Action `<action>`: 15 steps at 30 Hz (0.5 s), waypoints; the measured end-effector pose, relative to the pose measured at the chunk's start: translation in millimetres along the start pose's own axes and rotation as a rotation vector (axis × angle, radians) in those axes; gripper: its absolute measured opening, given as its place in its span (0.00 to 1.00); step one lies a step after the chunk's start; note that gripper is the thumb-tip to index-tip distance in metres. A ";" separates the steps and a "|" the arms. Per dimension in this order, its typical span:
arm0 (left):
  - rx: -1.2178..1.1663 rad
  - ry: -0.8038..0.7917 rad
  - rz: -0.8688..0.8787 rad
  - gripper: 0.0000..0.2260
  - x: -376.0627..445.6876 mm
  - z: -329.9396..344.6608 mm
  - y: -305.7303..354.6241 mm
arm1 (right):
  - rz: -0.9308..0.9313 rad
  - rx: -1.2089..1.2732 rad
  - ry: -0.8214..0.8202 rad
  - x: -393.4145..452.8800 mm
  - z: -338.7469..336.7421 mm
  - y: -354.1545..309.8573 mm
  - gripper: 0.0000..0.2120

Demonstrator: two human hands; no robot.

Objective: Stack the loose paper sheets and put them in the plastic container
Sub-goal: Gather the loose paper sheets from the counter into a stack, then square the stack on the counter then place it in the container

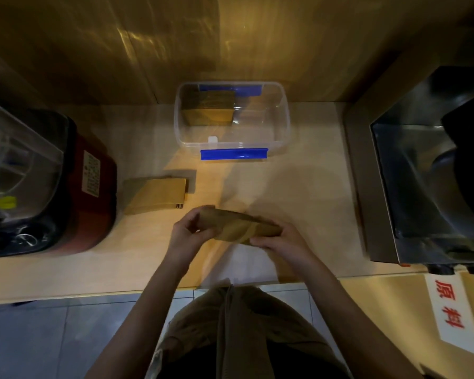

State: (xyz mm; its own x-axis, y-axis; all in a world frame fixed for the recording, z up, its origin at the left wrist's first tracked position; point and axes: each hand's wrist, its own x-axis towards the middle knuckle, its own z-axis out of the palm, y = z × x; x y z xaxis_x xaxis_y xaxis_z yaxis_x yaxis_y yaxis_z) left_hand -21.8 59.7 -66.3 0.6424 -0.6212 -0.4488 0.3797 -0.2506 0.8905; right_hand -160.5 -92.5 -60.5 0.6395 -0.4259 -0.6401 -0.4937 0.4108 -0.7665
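Note:
Both hands hold a small bundle of brown paper sheets [238,227] just above the counter's near middle. My left hand [188,232] grips its left end and my right hand [281,242] grips its right end. Another stack of brown sheets [155,195] lies flat on the counter to the left of my hands. Farther back stands the clear plastic container [282,124] with blue clips, open on top. A stack of brown sheets [208,110] stands inside it at the back left.
A red and black appliance [91,187] with a clear lid fills the left of the counter. A steel machine [422,173] stands at the right. A wooden wall [230,45] rises behind the container. The counter edge [93,295] runs just in front of me.

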 end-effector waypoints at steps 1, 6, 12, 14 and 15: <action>0.088 0.023 0.009 0.17 0.9 2.5 -7.2 | -0.042 -0.077 0.035 4.6 -0.1 2.1 0.18; 0.269 0.200 0.081 0.17 6.0 18.8 -28.2 | -0.176 -0.150 0.229 21.9 15.3 14.2 0.17; 0.264 0.225 0.047 0.22 11.9 24.4 -41.2 | -0.175 0.037 0.365 29.8 24.7 30.0 0.19; 0.226 0.237 0.027 0.23 13.5 29.0 -42.9 | -0.160 0.038 0.357 29.0 27.7 33.6 0.18; 0.204 0.250 0.020 0.22 13.2 32.4 -43.2 | -0.153 0.034 0.352 27.9 30.4 35.5 0.18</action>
State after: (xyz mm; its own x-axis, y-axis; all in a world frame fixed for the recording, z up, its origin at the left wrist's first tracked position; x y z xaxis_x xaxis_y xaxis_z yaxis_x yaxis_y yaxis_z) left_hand -51.2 38.2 -108.2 0.8016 -0.4327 -0.4127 0.2402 -0.3991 0.8849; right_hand -142.2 -65.3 -104.1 0.4600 -0.7324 -0.5020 -0.3849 0.3450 -0.8560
